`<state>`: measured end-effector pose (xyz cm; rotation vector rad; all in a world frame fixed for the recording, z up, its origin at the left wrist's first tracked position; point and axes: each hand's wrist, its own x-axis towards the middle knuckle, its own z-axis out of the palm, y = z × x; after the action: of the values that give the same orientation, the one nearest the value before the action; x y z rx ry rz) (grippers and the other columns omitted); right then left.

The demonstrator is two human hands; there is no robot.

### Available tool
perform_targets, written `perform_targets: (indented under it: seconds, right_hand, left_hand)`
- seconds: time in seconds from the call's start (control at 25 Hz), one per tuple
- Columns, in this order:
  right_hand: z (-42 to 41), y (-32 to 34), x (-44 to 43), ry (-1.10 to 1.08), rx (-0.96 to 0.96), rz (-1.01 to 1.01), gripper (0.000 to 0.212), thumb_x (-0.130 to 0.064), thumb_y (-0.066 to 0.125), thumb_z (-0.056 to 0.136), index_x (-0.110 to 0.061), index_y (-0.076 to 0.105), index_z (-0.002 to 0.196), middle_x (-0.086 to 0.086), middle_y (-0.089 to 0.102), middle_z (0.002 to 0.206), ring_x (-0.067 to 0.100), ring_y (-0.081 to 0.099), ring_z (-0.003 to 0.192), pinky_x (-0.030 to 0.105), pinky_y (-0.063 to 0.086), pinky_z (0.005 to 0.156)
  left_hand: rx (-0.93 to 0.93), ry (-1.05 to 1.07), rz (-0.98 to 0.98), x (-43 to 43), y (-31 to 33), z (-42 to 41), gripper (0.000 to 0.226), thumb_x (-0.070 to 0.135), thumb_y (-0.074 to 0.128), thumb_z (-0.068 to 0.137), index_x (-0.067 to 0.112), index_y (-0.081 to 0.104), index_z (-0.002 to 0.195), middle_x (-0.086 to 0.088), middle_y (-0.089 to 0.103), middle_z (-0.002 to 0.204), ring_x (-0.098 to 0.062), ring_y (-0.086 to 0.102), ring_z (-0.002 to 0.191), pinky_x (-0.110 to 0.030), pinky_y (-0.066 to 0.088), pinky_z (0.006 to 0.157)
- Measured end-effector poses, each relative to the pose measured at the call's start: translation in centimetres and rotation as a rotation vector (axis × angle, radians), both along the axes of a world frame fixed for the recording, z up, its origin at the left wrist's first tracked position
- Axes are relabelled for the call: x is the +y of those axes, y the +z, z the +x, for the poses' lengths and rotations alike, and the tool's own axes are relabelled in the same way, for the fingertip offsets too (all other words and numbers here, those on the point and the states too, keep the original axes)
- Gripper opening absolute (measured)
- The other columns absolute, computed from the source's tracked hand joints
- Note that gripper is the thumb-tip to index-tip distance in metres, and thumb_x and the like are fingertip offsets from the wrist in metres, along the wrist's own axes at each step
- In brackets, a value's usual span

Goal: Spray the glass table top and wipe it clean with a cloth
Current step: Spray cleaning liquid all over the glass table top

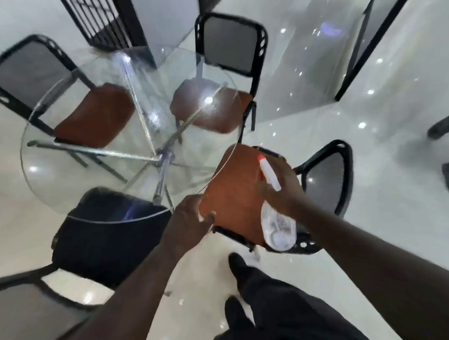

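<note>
The round glass table top (24,161) stands on chrome legs ahead and to the left of me, with light glare on it. My right hand (282,190) grips a clear spray bottle (279,229). Its white nozzle with a red tip (265,166) points away from me, over the chair just right of the table's edge. My left hand (187,222) holds the near corner of that chair's brown seat (234,192), thumb on top, right at the table's near rim. I see no cloth plainly; only a small white speck shows at my left fingertips.
Two brown-seated chairs (94,118) (211,109) are tucked under the far side, and a dark-seated one (106,240) under the near left. The held chair's black mesh back (325,176) faces right. A black grille (103,21), a glass partition frame (367,50) and an office chair base (443,134) stand around.
</note>
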<state>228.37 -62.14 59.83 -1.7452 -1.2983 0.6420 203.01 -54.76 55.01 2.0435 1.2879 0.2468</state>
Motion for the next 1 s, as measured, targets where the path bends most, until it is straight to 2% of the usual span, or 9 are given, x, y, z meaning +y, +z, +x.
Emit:
perform_targets:
  seconds: [0.12, 0.24, 0.32, 0.4, 0.56, 0.72, 0.8, 0.92, 1.0]
  right_hand:
    - [2.9, 2.6, -5.7, 0.023, -0.058, 0.029, 0.009, -0.015, 0.064, 0.087, -0.011, 0.062, 0.095, 0.007, 0.065, 0.082, 0.021, 0.063, 0.074, 0.033, 0.052, 0.071]
    - [7.8, 5.8, -9.2, -0.035, -0.039, 0.031, 0.014, -0.019, 0.071, 0.093, -0.027, 0.059, 0.095, -0.001, 0.068, 0.085, 0.026, 0.069, 0.081, 0.05, 0.061, 0.075]
    - [12.1, 8.2, -12.2, -0.1, -0.032, 0.091, 0.012, -0.03, 0.069, 0.089, -0.03, 0.06, 0.097, -0.007, 0.071, 0.091, 0.022, 0.072, 0.087, 0.044, 0.062, 0.078]
    - [16.9, 10.2, -15.3, -0.162, -0.02, 0.174, 0.019, -0.031, 0.065, 0.084, -0.025, 0.063, 0.102, -0.009, 0.072, 0.096, 0.018, 0.073, 0.089, 0.037, 0.06, 0.077]
    - [28.5, 11.3, -20.5, -0.237, -0.025, 0.218, 0.026, -0.025, 0.065, 0.084, -0.02, 0.066, 0.109, -0.005, 0.075, 0.107, 0.022, 0.071, 0.096, 0.041, 0.057, 0.083]
    - [40.3, 11.2, -25.1, -0.276, -0.035, 0.251, 0.024, -0.011, 0.063, 0.083, -0.015, 0.069, 0.105, -0.006, 0.075, 0.102, 0.019, 0.072, 0.1, 0.038, 0.057, 0.089]
    - [45.3, 11.4, -26.1, -0.28, -0.062, 0.245, 0.021, -0.006, 0.064, 0.086, -0.015, 0.07, 0.104, -0.008, 0.074, 0.099, 0.019, 0.072, 0.094, 0.037, 0.058, 0.084]
    - [51.2, 11.5, -25.6, -0.248, -0.09, 0.223, 0.021, 0.002, 0.07, 0.095, -0.018, 0.07, 0.1, -0.009, 0.073, 0.095, 0.016, 0.072, 0.09, 0.031, 0.055, 0.081]
    - [54.7, 11.2, -23.6, -0.244, -0.123, 0.222, 0.018, 0.0, 0.071, 0.098, -0.017, 0.07, 0.1, -0.008, 0.073, 0.095, 0.018, 0.073, 0.091, 0.035, 0.058, 0.083]
  left_hand:
    - [-0.054, -0.086, 0.114, -2.7, 3.2, 4.0, 0.045, 0.048, 0.066, 0.089, 0.021, 0.071, 0.126, 0.0, 0.074, 0.12, -0.017, 0.07, 0.106, -0.039, 0.059, 0.094]
    - [-0.093, -0.177, 0.226, -4.2, 6.6, 8.6, 0.036, 0.04, 0.073, 0.091, 0.022, 0.074, 0.122, 0.002, 0.077, 0.112, -0.012, 0.073, 0.097, -0.036, 0.061, 0.088]
    - [-0.109, -0.279, 0.295, -4.7, 8.8, 13.6, 0.037, 0.043, 0.072, 0.09, 0.024, 0.073, 0.122, 0.004, 0.078, 0.112, -0.01, 0.073, 0.096, -0.036, 0.062, 0.087]
    - [-0.117, -0.359, 0.353, -5.1, 10.8, 19.4, 0.036, 0.043, 0.072, 0.091, 0.026, 0.072, 0.123, 0.007, 0.077, 0.115, -0.009, 0.073, 0.1, -0.035, 0.061, 0.091]
    - [-0.15, -0.425, 0.347, -7.4, 12.1, 33.0, 0.036, 0.045, 0.073, 0.09, 0.031, 0.07, 0.123, 0.015, 0.074, 0.116, -0.002, 0.07, 0.099, -0.035, 0.061, 0.09]
    - [-0.176, -0.51, 0.362, -11.0, 12.1, 46.7, 0.034, 0.049, 0.067, 0.088, 0.033, 0.069, 0.118, 0.017, 0.072, 0.11, -0.004, 0.069, 0.094, -0.041, 0.061, 0.081]
    - [-0.229, -0.505, 0.351, -11.9, 13.2, 52.1, 0.034, 0.048, 0.066, 0.089, 0.029, 0.071, 0.117, 0.017, 0.073, 0.108, -0.005, 0.069, 0.093, -0.04, 0.061, 0.08]
    - [-0.261, -0.51, 0.38, -11.1, 13.6, 56.9, 0.034, 0.047, 0.067, 0.091, 0.027, 0.072, 0.117, 0.017, 0.074, 0.105, -0.005, 0.07, 0.094, -0.041, 0.061, 0.081]
    - [-0.26, -0.525, 0.367, -9.2, 13.1, 59.8, 0.036, 0.047, 0.067, 0.09, 0.025, 0.072, 0.119, 0.015, 0.074, 0.106, -0.006, 0.07, 0.095, -0.041, 0.061, 0.082]
